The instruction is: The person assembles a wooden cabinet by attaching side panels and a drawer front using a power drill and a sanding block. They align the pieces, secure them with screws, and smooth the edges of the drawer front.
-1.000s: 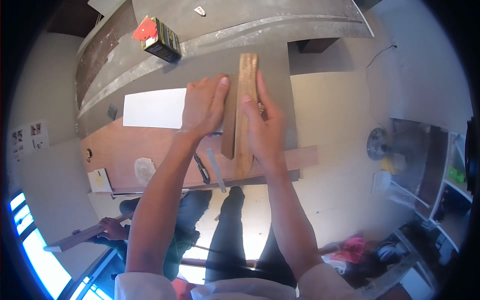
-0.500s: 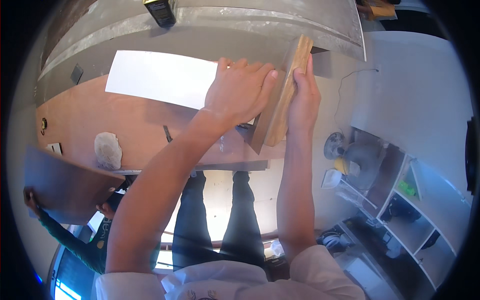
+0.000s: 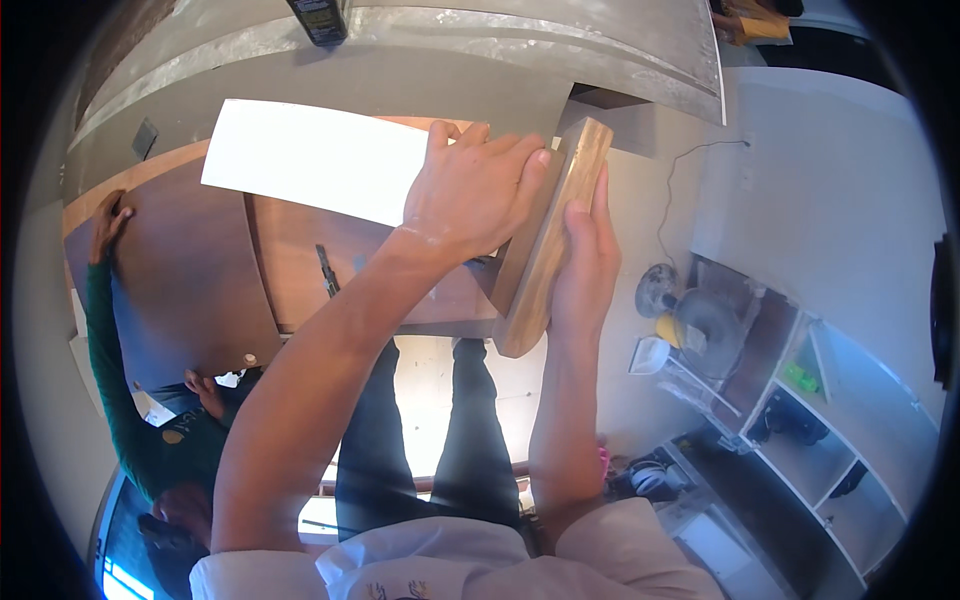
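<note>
While right grip (image 3: 588, 262) holds wooden bar (image 3: 556, 240), dark can (image 3: 320, 24), lettering unreadably small

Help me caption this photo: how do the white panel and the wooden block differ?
The white panel is plain white; the wooden block is brown with visible grain. The panel is broad and flat, the block narrower and chunkier. The panel stretches leftward from the left hand; the block slants away in the right hand. Both are elongated.
</note>
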Motion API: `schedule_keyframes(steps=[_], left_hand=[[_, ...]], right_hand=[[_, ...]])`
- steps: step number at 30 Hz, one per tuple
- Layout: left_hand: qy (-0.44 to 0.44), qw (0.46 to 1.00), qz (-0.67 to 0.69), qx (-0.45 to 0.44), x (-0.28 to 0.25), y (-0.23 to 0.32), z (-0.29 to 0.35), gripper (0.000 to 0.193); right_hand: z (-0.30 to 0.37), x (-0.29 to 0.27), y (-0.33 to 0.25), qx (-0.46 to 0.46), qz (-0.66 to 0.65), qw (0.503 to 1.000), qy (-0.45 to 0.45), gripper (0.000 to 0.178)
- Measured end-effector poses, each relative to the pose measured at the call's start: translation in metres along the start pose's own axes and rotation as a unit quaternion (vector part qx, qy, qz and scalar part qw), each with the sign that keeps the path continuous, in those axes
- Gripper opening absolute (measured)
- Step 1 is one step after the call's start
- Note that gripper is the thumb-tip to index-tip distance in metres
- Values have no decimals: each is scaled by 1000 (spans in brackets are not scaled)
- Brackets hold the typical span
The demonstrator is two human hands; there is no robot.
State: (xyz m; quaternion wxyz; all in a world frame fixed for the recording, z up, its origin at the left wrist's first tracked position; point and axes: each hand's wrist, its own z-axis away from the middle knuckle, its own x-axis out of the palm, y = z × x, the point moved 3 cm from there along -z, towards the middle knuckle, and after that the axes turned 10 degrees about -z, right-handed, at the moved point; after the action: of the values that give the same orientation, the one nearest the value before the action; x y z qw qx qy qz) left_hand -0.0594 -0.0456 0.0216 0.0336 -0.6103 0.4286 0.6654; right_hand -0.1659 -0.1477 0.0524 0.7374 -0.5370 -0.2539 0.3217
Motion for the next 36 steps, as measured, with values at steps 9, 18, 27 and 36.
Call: schedule_keyframes(steps=[9, 18, 27, 36], left_hand=[[-19, 1000, 9, -14, -1, 2, 2, 39], [-66, 997, 34, -9, -5, -1, 0, 48], [1, 1000, 0, -2, 0, -1, 0, 35], [-17, 1000, 1, -10, 2, 2, 4, 33]], right_hand=[[-45, 11, -13, -23, 19, 1000, 5, 66], [-74, 12, -16, -12, -19, 1000, -16, 69], [-2, -1, -5, 7, -28, 999, -16, 68], [-9, 9, -6, 19, -58, 998, -5, 70]])
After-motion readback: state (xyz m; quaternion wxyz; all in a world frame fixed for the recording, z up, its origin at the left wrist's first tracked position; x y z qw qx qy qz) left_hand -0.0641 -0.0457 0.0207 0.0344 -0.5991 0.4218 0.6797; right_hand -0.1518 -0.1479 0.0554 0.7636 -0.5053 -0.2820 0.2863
